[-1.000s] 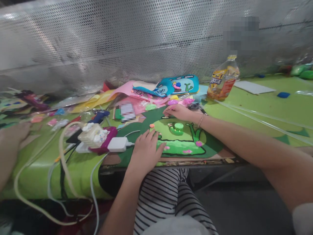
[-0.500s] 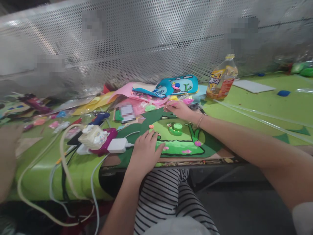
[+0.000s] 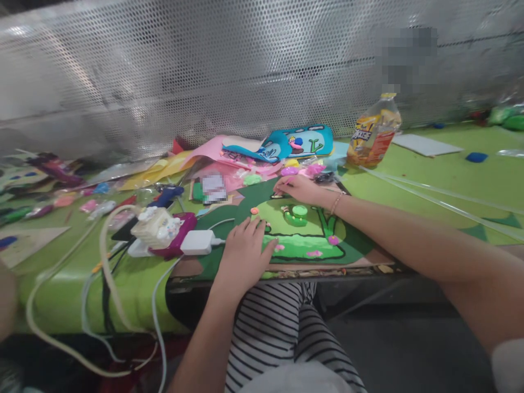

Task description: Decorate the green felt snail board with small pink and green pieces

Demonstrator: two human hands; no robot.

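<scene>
A green clay picture lies in front of me, with a green snail-like figure, a plant and pink spots, outlined in black. My left hand rests flat on its left part, fingers spread. At the picture's top edge, my right hand has its fingertips pinched together, low over or touching the surface. Whatever is between them is too small to make out. Just behind the right hand lie a purple clay lump, a yellow lump and a pink one.
A power strip with a white charger and cables stands at the left. A blue clay picture lies at the back. A bottle stands back right, near a white board. A perforated metal panel rises behind.
My right hand has come slightly down toward the picture's top edge, showing the purple lump behind it. My left hand has stayed put. Another person's arm at the far left has drawn back.
</scene>
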